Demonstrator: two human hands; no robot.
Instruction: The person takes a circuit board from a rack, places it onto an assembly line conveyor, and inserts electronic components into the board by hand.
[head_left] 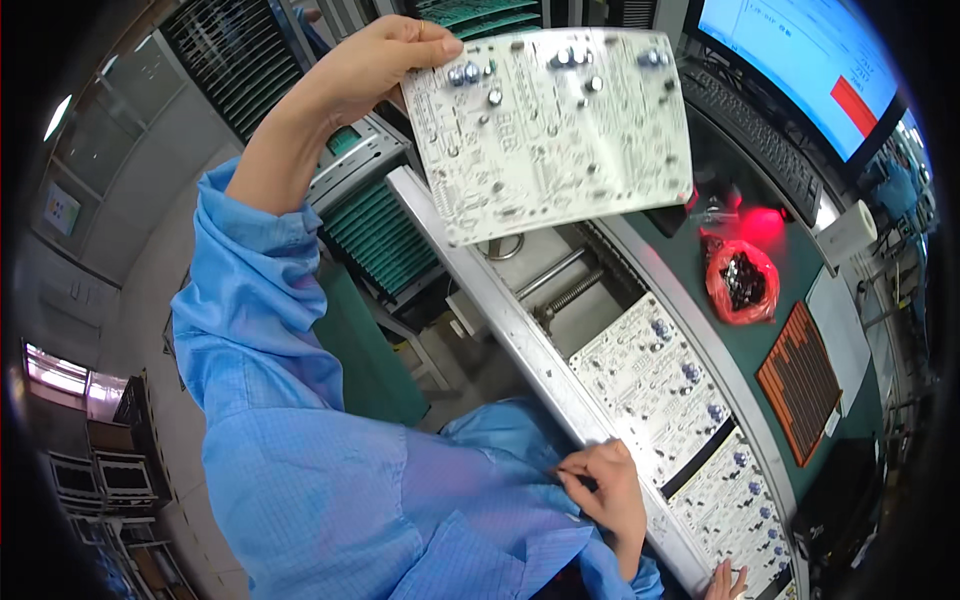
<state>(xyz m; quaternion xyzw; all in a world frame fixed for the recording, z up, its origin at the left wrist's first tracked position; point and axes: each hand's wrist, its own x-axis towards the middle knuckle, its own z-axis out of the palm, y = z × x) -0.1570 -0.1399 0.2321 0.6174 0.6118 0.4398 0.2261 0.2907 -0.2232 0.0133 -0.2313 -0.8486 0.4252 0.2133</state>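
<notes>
My left hand point(392, 62) grips the upper left corner of a white circuit board point(545, 150), thumb on its face. This board is held up, tilted, above a metal-railed conveyor point(500, 325); its face carries several round capacitors and small dark parts. My right hand point(608, 490) is beside the conveyor's near rail, fingers curled and thumb pressed to them. Whatever those fingertips may hold is too small to make out. Next to it, a second white circuit board point(650, 390) lies between the rails. A third board point(735, 510) lies farther down, touched by another person's hand point(725, 580).
Racks with green boards point(380, 240) stand left of the conveyor. Across it, a green bench point(690, 255) holds a red bag of dark parts point(742, 282), an orange slotted tray point(800, 382), a keyboard point(750, 125) and a monitor point(800, 60). A white roll point(850, 232) is nearby.
</notes>
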